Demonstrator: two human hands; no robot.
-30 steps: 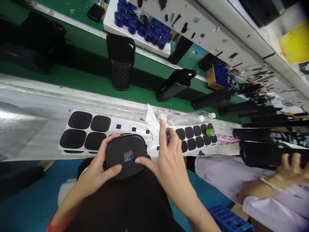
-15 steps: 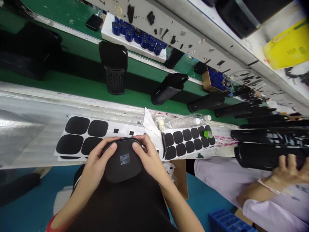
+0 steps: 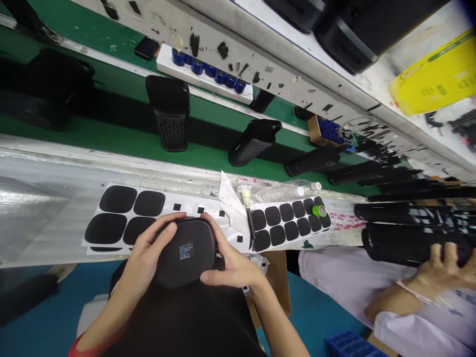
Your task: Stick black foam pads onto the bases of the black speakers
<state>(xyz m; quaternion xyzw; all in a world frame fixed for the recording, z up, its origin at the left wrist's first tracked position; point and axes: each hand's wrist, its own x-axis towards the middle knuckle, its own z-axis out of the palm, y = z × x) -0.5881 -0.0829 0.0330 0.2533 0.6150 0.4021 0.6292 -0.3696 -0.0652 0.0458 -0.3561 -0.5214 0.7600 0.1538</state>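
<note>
A black speaker [image 3: 174, 267] stands at my lap with its rounded-square end facing up; a small printed label [image 3: 186, 251] sits on that end. My left hand [image 3: 148, 248] grips its left side, thumb on the top edge and fingers along the far edge. Around the right side curls my right hand [image 3: 232, 263], fingers at the far right edge and thumb tip by the near right edge. The lower body of the speaker is hidden against dark clothing. Just beyond lies a sheet of large black rounded-square stickers [image 3: 118, 199], partly behind my left hand.
A brush [image 3: 248, 213], clear bottles [image 3: 282, 192], a green tape roll [image 3: 319, 210] and a smaller-sticker sheet [image 3: 277, 235] lie right. Black speakers [image 3: 173, 114] stand on the green conveyor [image 3: 208, 141]. Blue cylinders [image 3: 220, 77] sit behind. A co-worker's hand [image 3: 442, 267] holds another speaker.
My right thumb has slid from the far right corner of the speaker's end down to its near right edge. The speaker has shifted slightly left and nearer; the view has tilted a little.
</note>
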